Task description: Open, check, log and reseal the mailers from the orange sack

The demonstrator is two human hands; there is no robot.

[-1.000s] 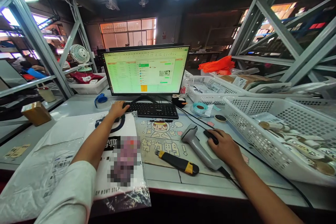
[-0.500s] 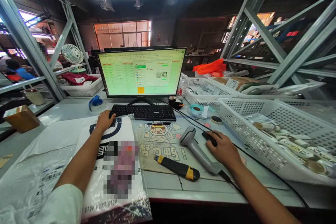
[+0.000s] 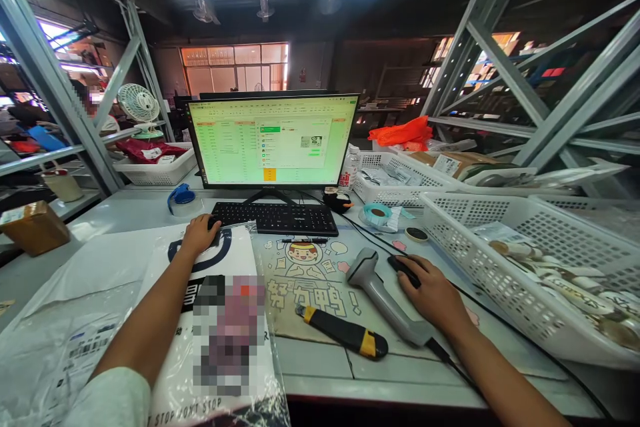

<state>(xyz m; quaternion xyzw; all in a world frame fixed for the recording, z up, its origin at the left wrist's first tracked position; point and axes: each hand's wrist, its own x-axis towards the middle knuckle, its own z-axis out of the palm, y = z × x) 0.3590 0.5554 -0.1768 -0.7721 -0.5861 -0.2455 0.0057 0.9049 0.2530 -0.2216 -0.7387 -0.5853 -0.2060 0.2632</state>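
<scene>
My left hand (image 3: pixel 200 235) rests at the lower left corner of a black keyboard (image 3: pixel 295 218), fingers reaching over its edge and partly hidden. Under that forearm lies a clear plastic-wrapped package (image 3: pixel 170 330) with dark printing. My right hand (image 3: pixel 433 290) is closed over a black computer mouse (image 3: pixel 406 272). Just left of it a grey barcode scanner (image 3: pixel 383 300) lies on the printed desk mat (image 3: pixel 295 300). A black and yellow utility knife (image 3: pixel 343 332) lies nearer the front edge. Behind the keyboard, the monitor (image 3: pixel 225 147) shows a spreadsheet with a chat window over it.
White perforated baskets (image 3: pixel 500 293) with packed items stand on the right. A roll of light blue labels (image 3: pixel 376 213), a black tape roll (image 3: pixel 416 234) and a blue tape dispenser (image 3: pixel 183 197) sit around the keyboard. At left are a cardboard box (image 3: pixel 35 227) and a fan (image 3: pixel 139 103).
The view has shifted slightly. In the chat window the picture sits a little higher, with another green bubble below it. Both hands stay at the keyboard and mouse.
</scene>
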